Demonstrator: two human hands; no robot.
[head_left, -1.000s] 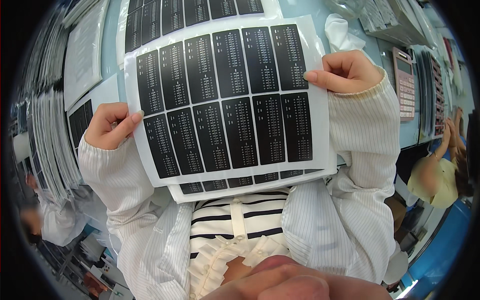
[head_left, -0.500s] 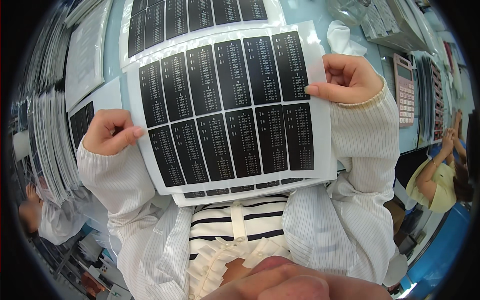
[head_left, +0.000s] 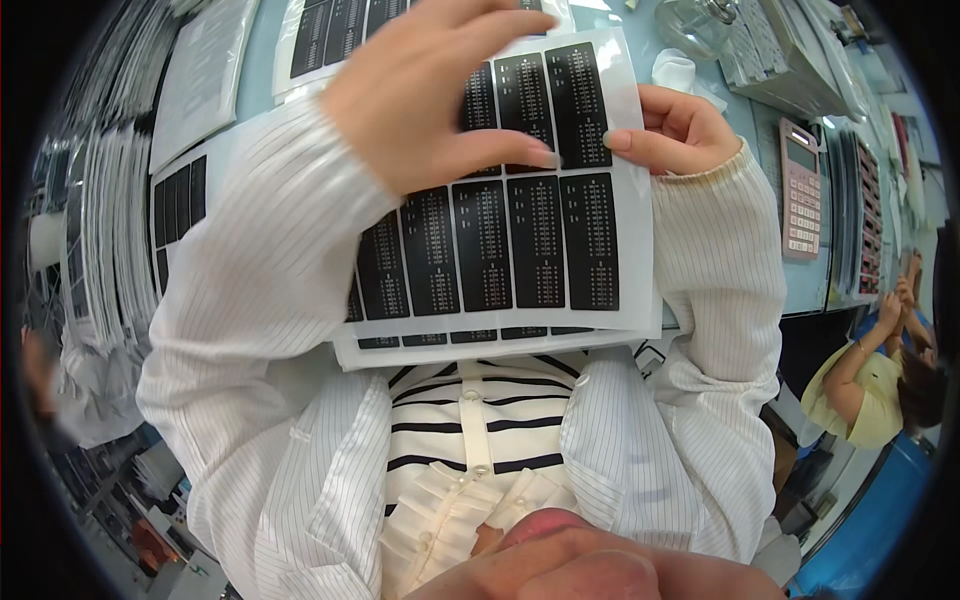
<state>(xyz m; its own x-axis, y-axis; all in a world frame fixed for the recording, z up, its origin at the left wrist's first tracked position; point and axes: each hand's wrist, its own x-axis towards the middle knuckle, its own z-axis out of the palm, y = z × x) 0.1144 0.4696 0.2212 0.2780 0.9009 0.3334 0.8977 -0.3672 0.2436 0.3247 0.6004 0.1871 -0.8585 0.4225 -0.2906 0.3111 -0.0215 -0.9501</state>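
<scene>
A white sheet of black rectangular labels (head_left: 520, 250) is held up in front of my chest, with a second sheet showing just below its lower edge. My right hand (head_left: 670, 130) pinches its upper right edge. My left hand (head_left: 430, 95) lies across the top of the sheet, fingers spread over the labels, its fingertips almost meeting those of my right hand. My left sleeve hides the sheet's left part.
More label sheets (head_left: 180, 200) lie on the pale blue table at left and top, beside stacked sheets (head_left: 90, 230) along the left rim. A pink calculator (head_left: 800, 190) lies at right. A person in yellow (head_left: 870, 380) sits at far right.
My left hand let go of the sheet's left edge and swung up and right across the top of the sheet. My right hand kept its hold.
</scene>
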